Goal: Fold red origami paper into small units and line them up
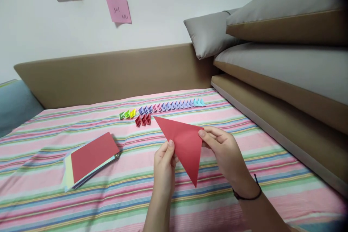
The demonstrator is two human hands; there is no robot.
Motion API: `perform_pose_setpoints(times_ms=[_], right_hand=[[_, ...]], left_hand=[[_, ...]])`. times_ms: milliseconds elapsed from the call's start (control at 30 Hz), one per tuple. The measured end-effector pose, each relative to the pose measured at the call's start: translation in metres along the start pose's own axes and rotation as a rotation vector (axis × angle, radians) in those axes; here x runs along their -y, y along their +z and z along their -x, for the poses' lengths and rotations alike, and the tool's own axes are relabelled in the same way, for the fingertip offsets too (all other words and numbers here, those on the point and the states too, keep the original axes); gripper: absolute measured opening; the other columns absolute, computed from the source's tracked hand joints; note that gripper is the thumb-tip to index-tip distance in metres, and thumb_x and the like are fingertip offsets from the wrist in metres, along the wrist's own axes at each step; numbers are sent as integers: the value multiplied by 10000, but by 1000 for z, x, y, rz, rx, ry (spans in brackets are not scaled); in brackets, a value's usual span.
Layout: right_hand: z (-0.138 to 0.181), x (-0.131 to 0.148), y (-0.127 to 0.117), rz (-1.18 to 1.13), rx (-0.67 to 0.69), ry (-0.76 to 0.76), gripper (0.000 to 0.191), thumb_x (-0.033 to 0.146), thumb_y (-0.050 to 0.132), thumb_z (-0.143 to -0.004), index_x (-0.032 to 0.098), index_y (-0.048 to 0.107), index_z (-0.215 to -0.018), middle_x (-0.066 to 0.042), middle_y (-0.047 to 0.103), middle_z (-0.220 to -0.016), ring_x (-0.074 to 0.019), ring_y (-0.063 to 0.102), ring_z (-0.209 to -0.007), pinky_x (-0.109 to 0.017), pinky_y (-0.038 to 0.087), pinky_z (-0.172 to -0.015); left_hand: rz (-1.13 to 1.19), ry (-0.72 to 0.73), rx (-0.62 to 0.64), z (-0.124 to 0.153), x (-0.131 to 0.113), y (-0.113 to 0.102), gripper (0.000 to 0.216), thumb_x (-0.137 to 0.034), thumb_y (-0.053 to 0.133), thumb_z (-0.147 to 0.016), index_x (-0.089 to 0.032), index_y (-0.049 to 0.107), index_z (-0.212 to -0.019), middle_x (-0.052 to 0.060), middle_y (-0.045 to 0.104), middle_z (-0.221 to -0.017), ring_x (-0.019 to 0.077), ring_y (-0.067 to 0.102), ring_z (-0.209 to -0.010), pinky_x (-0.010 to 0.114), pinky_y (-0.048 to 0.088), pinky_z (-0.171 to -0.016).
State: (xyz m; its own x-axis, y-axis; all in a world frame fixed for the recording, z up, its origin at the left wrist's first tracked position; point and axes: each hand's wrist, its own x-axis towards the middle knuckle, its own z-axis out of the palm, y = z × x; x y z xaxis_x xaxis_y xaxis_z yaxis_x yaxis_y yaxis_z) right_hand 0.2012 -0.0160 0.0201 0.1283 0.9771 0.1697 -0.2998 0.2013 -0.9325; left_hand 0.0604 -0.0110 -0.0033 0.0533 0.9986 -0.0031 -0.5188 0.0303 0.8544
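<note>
A red sheet of paper (pixel 187 145), folded into a triangle, is held up over the striped cloth between both hands. My left hand (pixel 165 159) pinches its long lower-left edge, thumb in front. My right hand (pixel 221 146) grips the upper right corner between thumb and fingers; the fingertips behind the paper are hidden. One point of the triangle aims to the upper left, another downward. Beyond it stand a few small dark red folded paper pieces (pixel 143 120). To the left lies a stack of coloured paper (pixel 94 157) with a red sheet on top.
A row of small folded pieces in purple, pink and blue (pixel 172 106) stretches across the striped cloth (pixel 130 203), with green and yellow ones (pixel 127 114) at its left. Grey-brown cushions (pixel 282 65) are piled on the right. A brown backrest (pixel 116 74) runs along the wall.
</note>
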Motion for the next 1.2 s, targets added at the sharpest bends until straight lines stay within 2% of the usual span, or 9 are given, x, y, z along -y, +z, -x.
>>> perform_pose_setpoints(times_ms=[333,567,633,700,767,867,933,1067,1200], right_hand=[[7,12,6,-93,111,87,123,326,701,-763,208,704,-730,3,704,-722,-107,627,-638,-219,538,-648],[7,-2,10,-10,102,62,123,313,722,-734,196,707,-697,0,688,-688,-126,640,-654,-231,537,-656],[7,-8,12,49,60,37,130,305,745,-704,189,695,-672,0,681,-670,-131,638,-647,-221,522,-617],[7,-13,14,76,13,47,153,305,771,-665,184,678,-655,0,675,-645,-130,623,-606,-220,498,-564],[6,-17,14,60,-18,75,192,316,790,-631,178,655,-625,3,658,-606,-124,598,-561,-224,475,-530],[5,-18,13,7,-50,109,265,335,809,-586,169,605,-549,18,610,-547,-104,552,-510,-224,458,-514],[4,-16,10,-45,-77,141,293,348,812,-578,169,583,-547,22,607,-560,-100,550,-516,-223,469,-527],[0,-8,-1,-91,-180,141,228,368,753,-678,188,618,-709,9,655,-696,-102,596,-596,-198,489,-547],[-5,-4,-18,38,-241,75,206,371,720,-722,190,644,-784,-12,676,-772,-111,618,-658,-196,507,-583]], left_hand=[[152,-35,17,3,-4,2,323,-430,652,-768,-137,667,-903,73,689,-833,147,606,-674,238,473,-603],[-146,143,-133,-4,9,-4,331,-296,724,-724,-204,563,-999,27,652,-981,134,611,-878,242,456,-804],[-143,113,-31,-3,10,-3,287,-381,638,-795,-189,585,-1003,61,659,-1021,169,611,-952,274,451,-843],[-51,29,116,-1,9,-1,432,-533,536,-818,-186,595,-1069,101,655,-1093,220,607,-1016,324,455,-865],[16,-25,226,2,8,1,593,-606,599,-728,-190,578,-1151,121,647,-1141,267,602,-1046,362,459,-879],[-50,-49,286,7,8,4,654,-413,790,-615,-181,575,-1187,118,658,-1136,292,594,-1068,369,460,-899],[-71,-42,186,8,7,5,550,-330,759,-681,-178,586,-1180,101,663,-1130,272,583,-1091,349,461,-909],[44,-52,-107,5,3,0,430,-367,653,-787,-197,592,-1177,75,651,-1151,225,595,-1060,290,502,-824],[75,-56,-184,1,-3,-5,411,-340,693,-751,-189,626,-1127,64,666,-1112,176,627,-946,220,509,-716]])
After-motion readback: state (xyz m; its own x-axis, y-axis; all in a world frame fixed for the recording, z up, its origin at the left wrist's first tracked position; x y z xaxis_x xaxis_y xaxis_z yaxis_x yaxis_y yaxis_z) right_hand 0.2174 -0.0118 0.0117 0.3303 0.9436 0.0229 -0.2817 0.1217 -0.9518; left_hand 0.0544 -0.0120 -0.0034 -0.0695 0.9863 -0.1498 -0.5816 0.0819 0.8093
